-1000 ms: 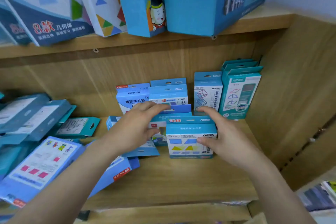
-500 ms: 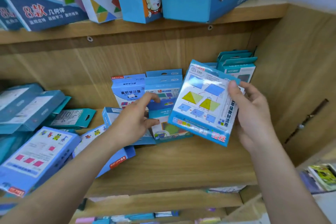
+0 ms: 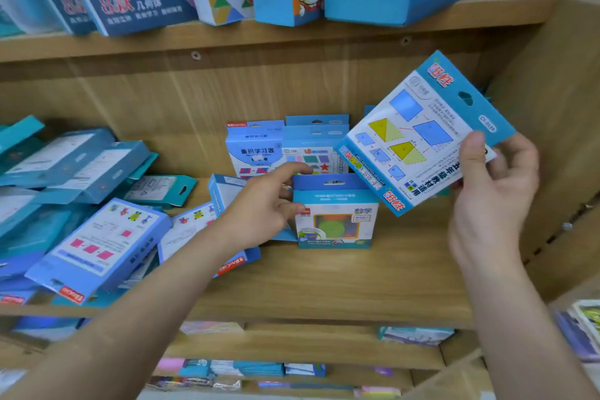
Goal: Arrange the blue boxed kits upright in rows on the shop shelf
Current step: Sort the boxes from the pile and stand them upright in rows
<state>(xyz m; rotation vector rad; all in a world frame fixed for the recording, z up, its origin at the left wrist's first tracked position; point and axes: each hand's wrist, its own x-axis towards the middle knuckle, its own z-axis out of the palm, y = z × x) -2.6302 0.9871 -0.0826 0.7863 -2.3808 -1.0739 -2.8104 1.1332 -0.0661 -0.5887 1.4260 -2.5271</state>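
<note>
While the upright kit (image 3: 337,221) is being gripped by the left hand (image 3: 263,204), the light-seeming, stiff tilted kit (image 3: 418,136) is being edge-pinched by the right hand (image 3: 493,191).

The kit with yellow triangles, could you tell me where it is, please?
Head view, right of centre: the right hand holds the kit tilted in the air, above the upright windowed box.

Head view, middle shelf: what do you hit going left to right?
Flat box with pink squares → left hand → upright windowed kit → tilted kit with yellow triangles → right hand holding that kit. Back-row boxes left out: they overlap the hand and kits.
</note>
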